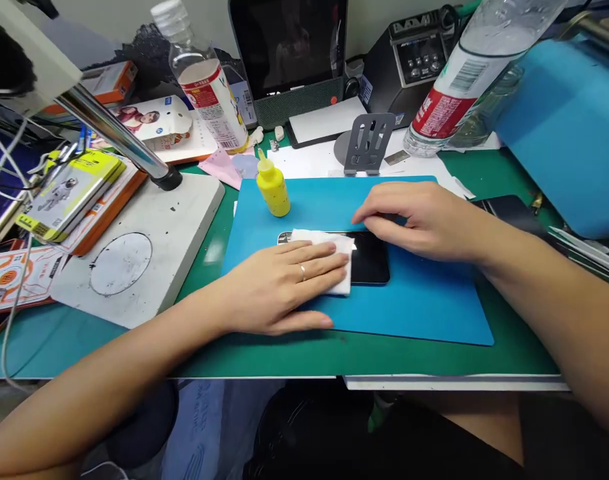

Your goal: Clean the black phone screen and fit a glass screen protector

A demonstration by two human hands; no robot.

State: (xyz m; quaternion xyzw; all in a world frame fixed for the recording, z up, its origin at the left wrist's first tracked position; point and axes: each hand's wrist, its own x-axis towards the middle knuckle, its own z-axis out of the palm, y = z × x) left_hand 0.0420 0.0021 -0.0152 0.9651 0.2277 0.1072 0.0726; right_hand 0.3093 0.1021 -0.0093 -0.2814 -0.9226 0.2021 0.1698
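Observation:
A black smartphone (371,259) lies flat on a blue mat (409,307), its long side running left to right. My left hand (284,283), with a ring on one finger, lies flat and outstretched over a folded white wipe (340,283). The wipe covers part of the phone, and the hand hides most of the phone's left half. Above the phone's upper right edge is my right hand (419,217), fingers curled and thumb near the index finger; whether anything is between them is hidden. A yellow squeeze bottle (274,190) stands upright on the mat, beyond my left hand.
At left, a lamp's white base (184,233) sits beside stacked boxes (69,193). Behind the mat are a grey phone stand (369,143), a labelled plastic bottle (209,93), a larger bottle (454,100) and a dark screen (289,47). The table's front edge (454,383) is near me.

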